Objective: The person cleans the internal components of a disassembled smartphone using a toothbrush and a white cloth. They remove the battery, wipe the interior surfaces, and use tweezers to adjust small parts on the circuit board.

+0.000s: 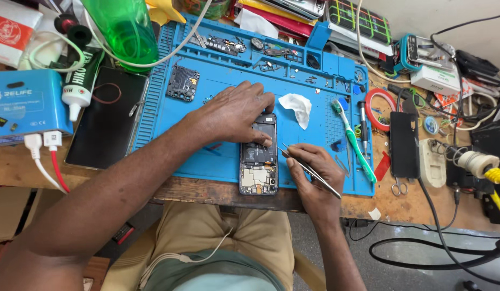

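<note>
Two hands are over the blue mat (217, 156), and I'm watching both at the near edge of the table (23, 167). My left hand (233, 113) lies flat with fingers spread and pressing down on the upper half of the opened phone (258, 156), pinning it to the mat rather than gripping it. The phone lies face down with its back off, battery and circuit board showing, its lower end right at the mat's near edge. My right hand (313, 175) sits just right of the phone, fingers pinched together on a pair of tweezers (309, 170). The tweezer tips point left and reach the phone's right side, about halfway along it; I can't tell if they grip anything.

Past the phone, a crumpled white tissue (296, 106) lies on the mat. A green toothbrush (355, 143) runs down the mat's right edge. A small dark circuit board (182, 83) rests on the far left part of the mat. Left of the mat, a dark phone screen (107, 118) lies flat on the table, and a green bottle (126, 29) stands at the far edge.
</note>
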